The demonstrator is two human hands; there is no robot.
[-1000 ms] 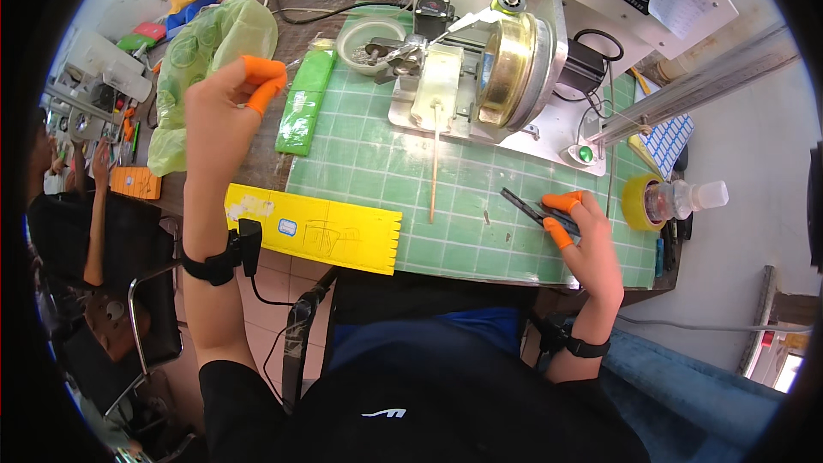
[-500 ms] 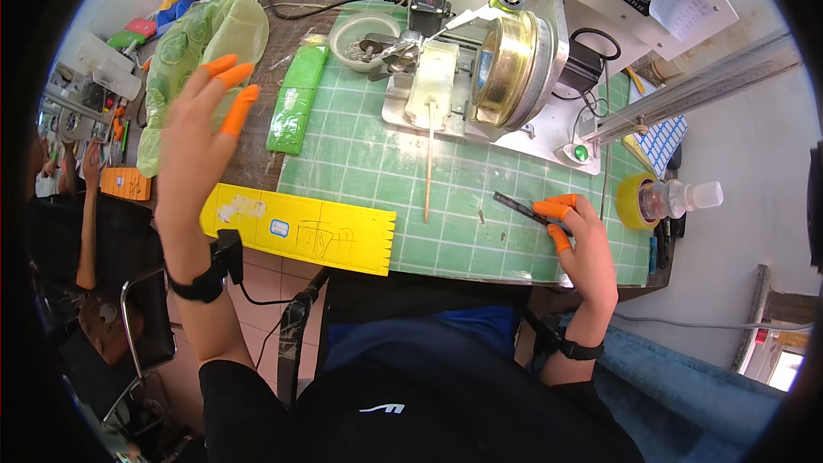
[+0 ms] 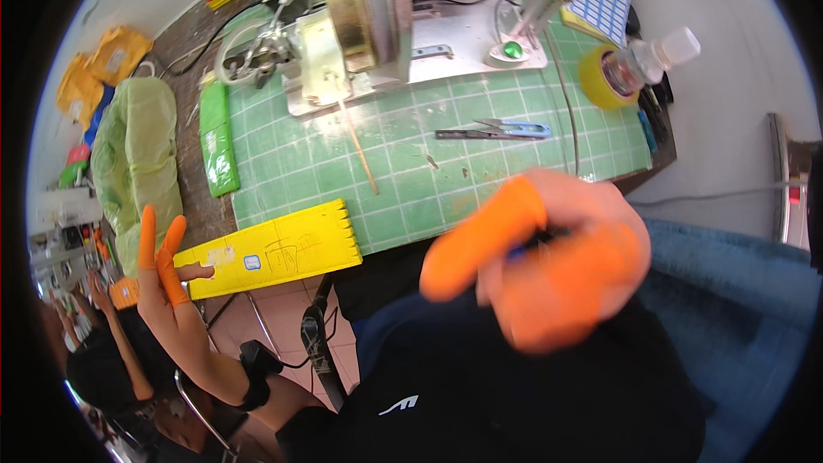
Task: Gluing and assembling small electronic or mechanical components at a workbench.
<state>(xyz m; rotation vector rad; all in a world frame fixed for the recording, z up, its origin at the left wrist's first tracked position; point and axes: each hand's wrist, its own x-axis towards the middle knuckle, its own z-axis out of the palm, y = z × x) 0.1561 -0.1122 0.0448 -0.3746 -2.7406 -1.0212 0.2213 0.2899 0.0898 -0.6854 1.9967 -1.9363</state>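
Note:
My left hand (image 3: 176,274) is open at the left end of a yellow strip (image 3: 283,249). Two fingers in orange finger cots point up, and the bare thumb lies over the strip. Close to the camera, my right hand (image 3: 591,231) is raised in front of my body. Its orange-covered fingers are curled but blurred; what is between them, if anything, does not show. On the green gridded mat (image 3: 403,167) lie blue-handled thread snips (image 3: 523,129) and a slim black tool (image 3: 459,135), side by side. A thin wooden stick (image 3: 361,150) runs from the machine's pale block.
A machine with a brass-coloured ring (image 3: 345,13) and green button (image 3: 513,50) stands at the back. Left are a green packet (image 3: 218,137) and a translucent green bag (image 3: 137,146). Yellow tape (image 3: 604,77) and a bottle (image 3: 664,53) stand right. Another person's arm (image 3: 124,347) is far left.
My right hand has left the slim black tool on the mat and come up close to the camera. My left hand has come down to the yellow strip. The view has shifted.

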